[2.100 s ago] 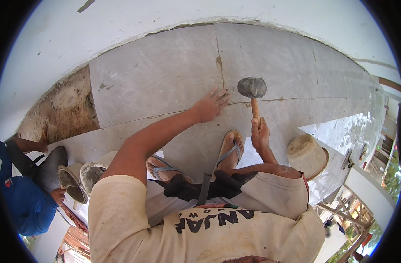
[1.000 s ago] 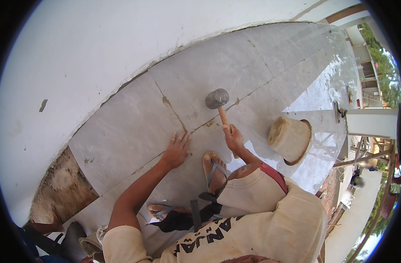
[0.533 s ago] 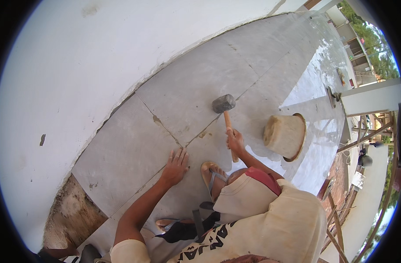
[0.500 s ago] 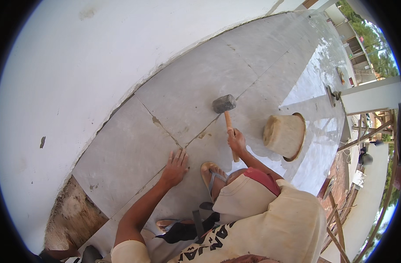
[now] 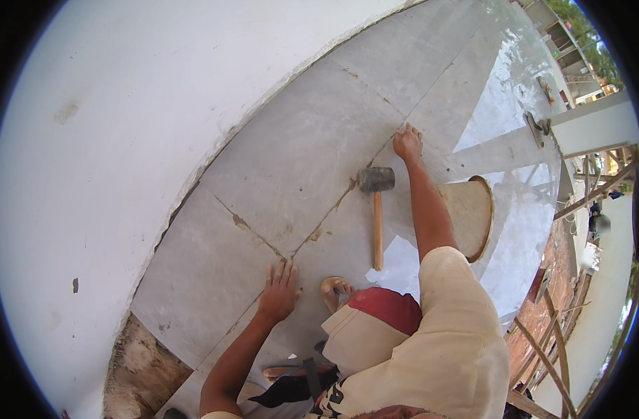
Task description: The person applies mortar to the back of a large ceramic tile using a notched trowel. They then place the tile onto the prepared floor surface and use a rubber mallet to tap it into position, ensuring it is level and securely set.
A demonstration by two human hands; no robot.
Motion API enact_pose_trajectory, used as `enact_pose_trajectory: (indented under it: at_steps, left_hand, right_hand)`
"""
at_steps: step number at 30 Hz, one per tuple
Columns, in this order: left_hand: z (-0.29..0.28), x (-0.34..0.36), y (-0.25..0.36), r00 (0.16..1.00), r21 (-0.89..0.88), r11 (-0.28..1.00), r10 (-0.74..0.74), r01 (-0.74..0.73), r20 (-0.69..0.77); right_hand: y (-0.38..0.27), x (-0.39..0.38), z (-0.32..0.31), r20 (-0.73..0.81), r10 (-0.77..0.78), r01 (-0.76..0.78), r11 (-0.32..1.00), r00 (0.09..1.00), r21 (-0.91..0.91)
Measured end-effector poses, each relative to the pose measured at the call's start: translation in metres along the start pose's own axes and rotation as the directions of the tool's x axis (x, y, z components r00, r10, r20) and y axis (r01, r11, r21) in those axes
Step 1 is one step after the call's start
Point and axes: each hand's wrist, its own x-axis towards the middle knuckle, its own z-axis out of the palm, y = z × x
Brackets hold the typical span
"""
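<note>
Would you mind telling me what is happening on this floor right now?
A person crouches on large grey floor tiles beside a white wall. The left hand lies flat on a tile near a joint, while the right hand reaches ahead to press where tile joints meet. A rubber mallet lies on the tiles between the arms, held by neither hand. A bucket stands at the right.

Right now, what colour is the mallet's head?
Dark grey to black, on a light wooden handle; the mallet shows in the head view.

Head camera looks steeply down, close over the tiled floor (image 5: 298, 146).
</note>
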Motion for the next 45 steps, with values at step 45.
enact_pose_trajectory:
  at_steps: [45]
  left_hand:
    - [0.033, -0.039, 0.014, 0.984, -0.086, 0.981, -0.173, 0.175, 0.037]
  right_hand:
    - [0.022, -0.165, -0.021, 0.066, 0.222, -0.231, 0.916, 0.973, 0.327]
